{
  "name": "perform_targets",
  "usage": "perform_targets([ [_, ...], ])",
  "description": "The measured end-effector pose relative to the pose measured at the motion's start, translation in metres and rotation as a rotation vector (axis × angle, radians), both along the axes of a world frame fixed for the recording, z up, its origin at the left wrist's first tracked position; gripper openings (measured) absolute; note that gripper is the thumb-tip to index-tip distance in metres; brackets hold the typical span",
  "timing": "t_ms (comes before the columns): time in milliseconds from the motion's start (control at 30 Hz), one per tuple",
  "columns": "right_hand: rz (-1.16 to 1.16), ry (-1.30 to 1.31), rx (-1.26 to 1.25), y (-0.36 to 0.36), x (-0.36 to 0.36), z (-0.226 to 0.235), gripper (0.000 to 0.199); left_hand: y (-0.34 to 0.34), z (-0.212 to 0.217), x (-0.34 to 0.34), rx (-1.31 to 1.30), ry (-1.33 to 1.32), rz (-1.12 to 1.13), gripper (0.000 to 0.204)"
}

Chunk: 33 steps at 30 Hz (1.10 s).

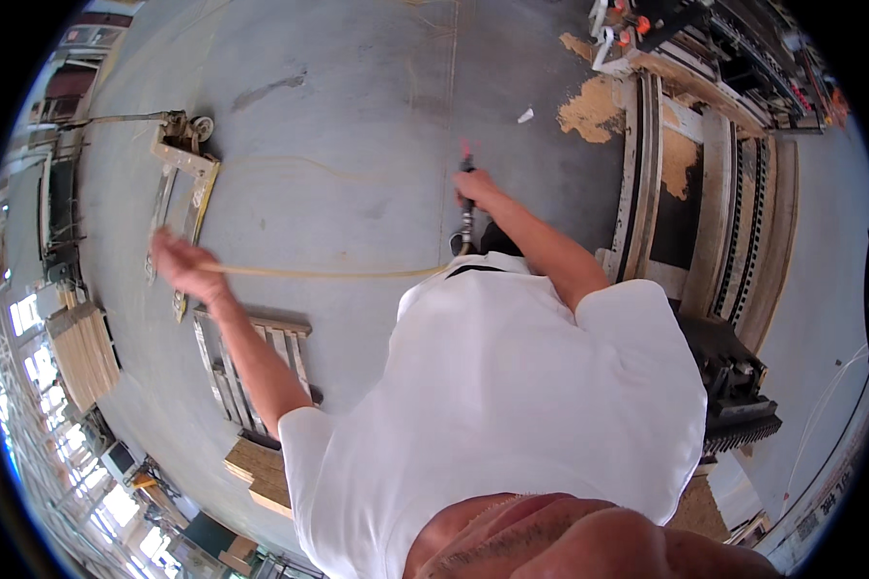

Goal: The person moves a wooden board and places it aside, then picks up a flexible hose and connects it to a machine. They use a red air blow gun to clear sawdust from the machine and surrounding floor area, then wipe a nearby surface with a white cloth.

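My right hand is closed around an air gun, a slim dark tool with metal fittings and a blurred red tip pointing away from me. From its lower end a yellowish hose runs leftward in a shallow sag above the floor. At the far left the hose passes into my left hand, which grips it with the arm stretched out. That hand is smeared by motion, so its single fingers are hard to make out.
A pallet jack stands at left, with a wooden pallet and stacked boards nearer. On the right is a long machine bed with rails, sawdust beside it. A white scrap lies on the grey floor.
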State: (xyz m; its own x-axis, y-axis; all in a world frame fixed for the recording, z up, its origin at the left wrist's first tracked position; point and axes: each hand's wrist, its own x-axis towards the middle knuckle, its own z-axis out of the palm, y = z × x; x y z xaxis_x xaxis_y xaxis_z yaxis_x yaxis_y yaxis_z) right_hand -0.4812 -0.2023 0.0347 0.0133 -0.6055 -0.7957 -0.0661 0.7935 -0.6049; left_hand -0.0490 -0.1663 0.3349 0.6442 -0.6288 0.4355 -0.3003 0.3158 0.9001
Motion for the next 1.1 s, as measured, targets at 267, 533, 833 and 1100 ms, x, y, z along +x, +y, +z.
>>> perform_targets([
  [267, 0.488, -0.023, -0.177, -0.106, 0.214, 0.094, 0.025, 0.005, 0.091, 0.118, 0.285, -1.313, 0.592, 0.014],
  [533, 0.524, 0.452, -0.233, -0.226, 0.133, -0.066, 0.029, -0.005, -0.141, 0.120, 0.948, -1.224, -0.026, 0.017],
  [833, 0.150, 0.561, 0.149, -0.295, 0.012, -0.086, 0.039, -0.062, -0.244, 0.078, 1.426, -0.762, -0.120, 0.025],
  [1100, 0.171, 0.626, 0.127, -0.335, 0.118, -0.132, 0.035, -0.272, -0.226, 0.193, 1.337, -0.838, -0.154, 0.022],
])
